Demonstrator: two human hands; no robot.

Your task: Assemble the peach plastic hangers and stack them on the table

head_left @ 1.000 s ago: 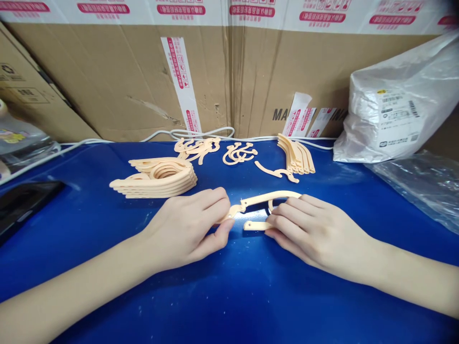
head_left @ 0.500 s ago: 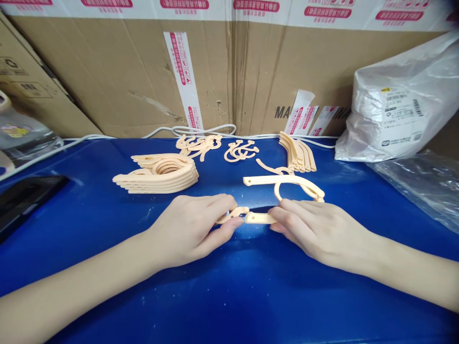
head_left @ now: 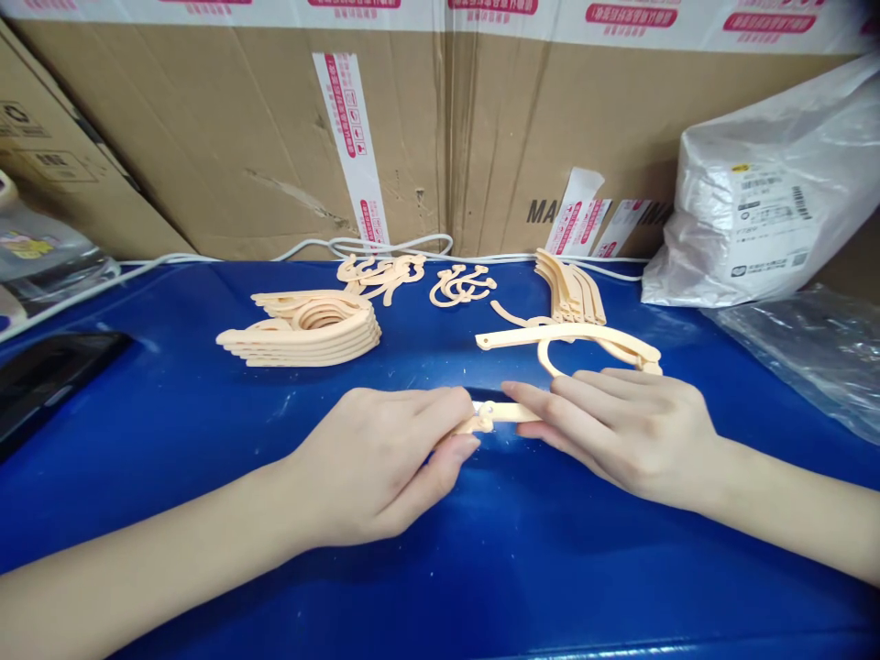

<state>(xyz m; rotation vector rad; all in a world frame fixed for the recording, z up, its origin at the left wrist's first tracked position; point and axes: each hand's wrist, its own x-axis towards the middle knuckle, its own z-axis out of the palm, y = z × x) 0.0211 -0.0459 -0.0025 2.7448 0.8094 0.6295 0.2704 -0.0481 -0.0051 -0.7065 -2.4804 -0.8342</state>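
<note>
My left hand [head_left: 405, 458] is closed, thumb and fingers pinching a small beige plastic hanger piece [head_left: 484, 420], mostly hidden by the fingers. Its end meets the holed tip of a flat beige hanger arm [head_left: 512, 412]. My right hand [head_left: 619, 426] grips that arm between thumb and fingers. Just beyond the right fingers lies a longer hanger arm [head_left: 564, 334] with a hole at its left tip; a curved strip shows beneath it. Whether it joins the gripped arm is hidden by the hand.
Folded hangers are stacked [head_left: 309, 335] at left. Loose hooks [head_left: 462, 286], more curved parts [head_left: 381, 273] and upright hanger arms [head_left: 570, 291] lie behind. A phone [head_left: 61, 376] is left, a white plastic parcel [head_left: 749, 202] right. Cardboard boxes [head_left: 240, 137] and a white cable [head_left: 295, 247] line the back.
My left hand has shifted slightly right, bringing its piece against the arm's tip, where they now overlap. My right hand and the longer arm behind it have moved a little right.
</note>
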